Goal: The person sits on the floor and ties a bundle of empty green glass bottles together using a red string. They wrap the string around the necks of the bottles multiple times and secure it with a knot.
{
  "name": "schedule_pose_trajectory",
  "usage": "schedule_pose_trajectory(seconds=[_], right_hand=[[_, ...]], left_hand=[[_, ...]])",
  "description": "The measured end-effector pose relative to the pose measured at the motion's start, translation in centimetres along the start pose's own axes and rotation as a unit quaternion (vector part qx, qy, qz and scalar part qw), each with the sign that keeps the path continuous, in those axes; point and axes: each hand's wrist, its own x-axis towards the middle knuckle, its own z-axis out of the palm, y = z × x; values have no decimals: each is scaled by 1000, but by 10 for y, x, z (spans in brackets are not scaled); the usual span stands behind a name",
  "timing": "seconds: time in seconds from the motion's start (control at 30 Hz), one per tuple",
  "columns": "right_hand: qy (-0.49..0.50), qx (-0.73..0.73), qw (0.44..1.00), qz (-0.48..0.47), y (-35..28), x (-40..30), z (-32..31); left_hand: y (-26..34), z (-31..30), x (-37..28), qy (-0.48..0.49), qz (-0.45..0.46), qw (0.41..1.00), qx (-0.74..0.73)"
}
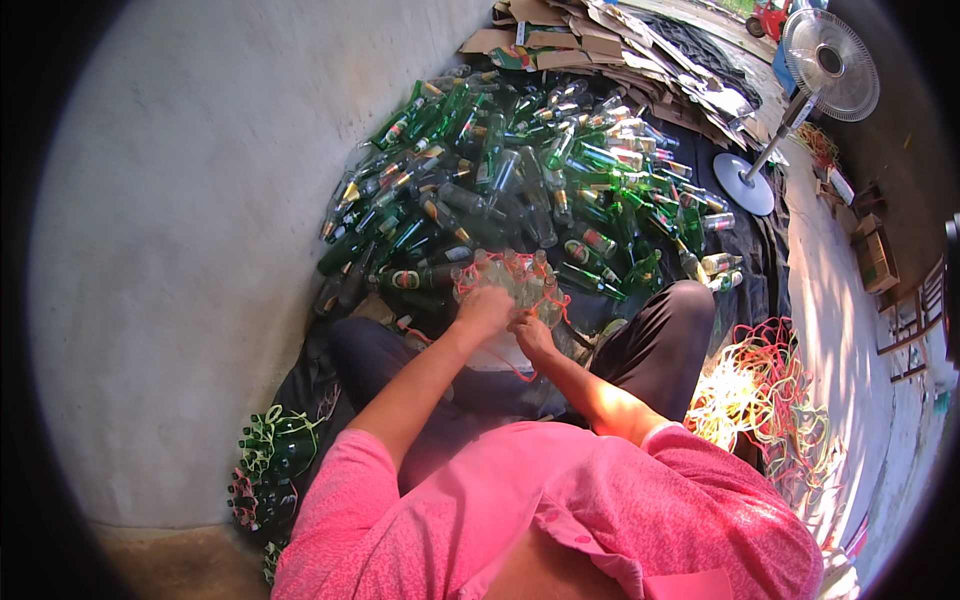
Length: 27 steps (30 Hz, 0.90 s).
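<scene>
A bundle of clear glass bottles (517, 271) stands upright between my knees, with pink-red plastic twine (561, 301) looped around the bottle necks. At the near left of the bundle is my left hand (486, 310), its fingers curled in against the bottles. My right hand (532, 334) sits just right of it, fingers closed on a strand of the twine. One loose end of twine hangs down below my hands over a pale surface, and another runs off to the left. The exact grip of my left fingers is hidden.
A large heap of green and clear bottles (495, 150) lies beyond the bundle. Flattened cardboard (592, 45) is stacked behind it. A pedestal fan (829, 61) stands at right, above a tangle of twine (757, 397). Tied green bottles (281, 450) stand at left by the wall (172, 262).
</scene>
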Motion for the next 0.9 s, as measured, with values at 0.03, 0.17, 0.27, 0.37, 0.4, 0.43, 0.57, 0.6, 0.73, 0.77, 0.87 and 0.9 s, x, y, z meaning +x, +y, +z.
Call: schedule_pose_trajectory(seconds=[0.03,0.17,0.27,0.37,0.4,0.43,0.57,0.6,0.73,0.77,0.87,0.9], right_hand=[[5,4,1000,-6,10,3,5],[-31,54,995,84,-2,2,11],[-11,-215,963,-160,32,15,19],[49,-190,970,-147,47,18,28],[-43,10,995,90,27,15,22],[-40,28,993,112,19,13,17],[-21,102,980,171,-7,2,6],[-19,112,981,160,-10,1,6],[5,67,986,156,-12,3,7],[4,51,987,155,-10,2,9],[26,11,994,110,10,6,16],[31,8,994,102,8,6,16]], left_hand=[[-1,-6,4,-18,10,1000,5],[-15,-2,8,-90,14,996,-4],[-28,8,15,-99,17,990,-98],[-16,0,18,-63,34,992,-103],[-15,2,15,-60,20,992,-109],[-10,2,14,-57,10,992,-115],[-1,-5,10,-41,-2,993,-113],[0,-7,10,-43,-1,993,-110],[0,-3,11,-54,-6,993,-103],[0,-1,13,-56,-10,993,-102],[0,3,18,-72,-13,992,-100],[0,2,18,-87,-12,992,-87]])
